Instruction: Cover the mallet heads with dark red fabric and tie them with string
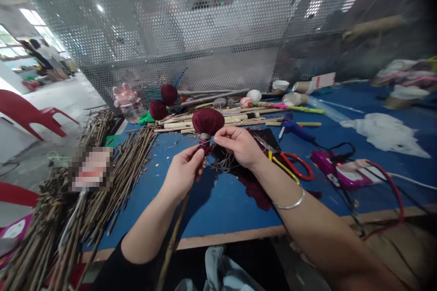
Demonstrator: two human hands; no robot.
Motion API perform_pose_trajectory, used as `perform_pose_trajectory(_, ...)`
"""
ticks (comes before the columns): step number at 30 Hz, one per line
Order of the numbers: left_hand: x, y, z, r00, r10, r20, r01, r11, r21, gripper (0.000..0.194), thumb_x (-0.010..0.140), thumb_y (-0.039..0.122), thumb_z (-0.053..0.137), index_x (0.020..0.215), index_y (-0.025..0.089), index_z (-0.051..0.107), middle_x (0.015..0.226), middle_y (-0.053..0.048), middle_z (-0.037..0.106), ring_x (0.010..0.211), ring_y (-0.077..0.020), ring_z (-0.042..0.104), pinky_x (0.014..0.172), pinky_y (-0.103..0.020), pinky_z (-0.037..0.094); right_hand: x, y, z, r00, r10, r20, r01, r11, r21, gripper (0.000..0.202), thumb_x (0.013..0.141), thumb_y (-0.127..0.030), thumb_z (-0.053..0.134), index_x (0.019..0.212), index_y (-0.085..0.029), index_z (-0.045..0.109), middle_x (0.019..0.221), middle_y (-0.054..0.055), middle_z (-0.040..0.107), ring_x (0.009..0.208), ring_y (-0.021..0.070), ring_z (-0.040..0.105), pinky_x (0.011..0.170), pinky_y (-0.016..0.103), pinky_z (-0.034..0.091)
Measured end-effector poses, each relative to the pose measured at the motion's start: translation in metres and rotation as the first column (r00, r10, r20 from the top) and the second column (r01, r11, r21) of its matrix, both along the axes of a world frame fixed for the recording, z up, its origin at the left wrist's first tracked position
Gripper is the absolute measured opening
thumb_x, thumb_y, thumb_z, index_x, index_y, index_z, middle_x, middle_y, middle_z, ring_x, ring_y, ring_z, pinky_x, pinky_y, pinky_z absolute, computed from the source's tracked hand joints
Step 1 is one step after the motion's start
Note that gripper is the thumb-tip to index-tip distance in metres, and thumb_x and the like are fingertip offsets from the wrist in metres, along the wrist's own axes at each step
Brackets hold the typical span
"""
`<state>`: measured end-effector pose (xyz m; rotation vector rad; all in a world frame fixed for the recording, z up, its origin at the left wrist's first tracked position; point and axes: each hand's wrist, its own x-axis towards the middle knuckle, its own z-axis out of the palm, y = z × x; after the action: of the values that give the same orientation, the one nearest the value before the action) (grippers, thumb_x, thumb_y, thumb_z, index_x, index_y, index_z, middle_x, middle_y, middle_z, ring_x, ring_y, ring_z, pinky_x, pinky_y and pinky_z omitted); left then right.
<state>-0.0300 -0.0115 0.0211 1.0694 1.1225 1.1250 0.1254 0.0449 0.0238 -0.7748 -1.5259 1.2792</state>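
Observation:
In front of me stands a dark red cloth-covered ball [208,121] on a long wooden stick [173,241]. My left hand [184,170] is closed round the gathered cloth and the stick just below the ball. Grey string [205,137] is wound about the neck of the ball. With thumb and forefinger pressed together, my right hand [241,145] pinches a length of that string, to the right of the neck. A loose tangle of string [225,162] lies under the right hand, by dark red cloth scraps [257,193].
Red-handled scissors [302,167], a blue glue gun [297,130] and a purple power strip [327,170] with cords lie to the right. Bundled twigs [118,186] fill the left side. Two more dark red balls [169,94] and several sticks lie behind, before a perforated metal screen [205,22].

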Motion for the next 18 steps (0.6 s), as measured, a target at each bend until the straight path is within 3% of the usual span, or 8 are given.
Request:
perform_pose_trajectory(5,-0.004,0.001,-0.006,0.991,0.032,0.132,-0.027,0.999,-0.045,0.028,0.073,0.041,0.061,0.079,0.015,0.053,0.06,0.004,0.046,0.042,-0.0025,0.034,0.034,-0.012,0.025,-0.006,0.002,-0.015,0.995,0.098,0.004,-0.097,0.989,-0.116,0.019,0.068,-0.031,0.066,0.07,-0.014,0.06,0.059,-0.003,0.052,0.053,0.0076,0.042,0.051,0.022,0.032)
perform_pose_trajectory(11,-0.009,0.0,-0.008,0.947,0.082,0.311,-0.033,0.986,-0.161,0.034,0.074,0.049,0.055,0.072,0.015,0.049,0.06,0.003,0.048,0.039,-0.0026,0.035,0.032,-0.013,0.022,-0.019,-0.009,-0.022,0.982,0.15,0.117,-0.143,0.987,-0.072,0.019,0.07,-0.032,0.065,0.07,-0.013,0.062,0.057,-0.002,0.054,0.053,0.0085,0.043,0.053,0.023,0.033)
perform_pose_trajectory(14,-0.009,0.0,-0.007,0.95,0.094,0.298,-0.027,0.975,-0.22,0.047,0.073,0.061,0.049,0.07,0.015,0.049,0.056,0.003,0.045,0.036,-0.0018,0.031,0.031,-0.013,0.019,-0.023,-0.015,-0.021,0.978,0.157,0.138,-0.152,0.987,-0.047,0.018,0.072,-0.032,0.063,0.07,-0.013,0.062,0.06,0.0,0.059,0.055,0.0094,0.047,0.055,0.023,0.035)
perform_pose_trajectory(18,-0.008,0.0,-0.006,0.977,0.07,0.201,-0.035,0.984,-0.174,0.041,0.071,0.055,0.057,0.066,0.016,0.044,0.052,0.007,0.039,0.034,-0.0007,0.027,0.031,-0.012,0.017,-0.024,-0.018,-0.016,0.97,0.164,0.181,-0.17,0.985,0.015,0.017,0.074,-0.03,0.061,0.07,-0.014,0.063,0.063,0.001,0.062,0.054,0.0092,0.047,0.053,0.022,0.036)
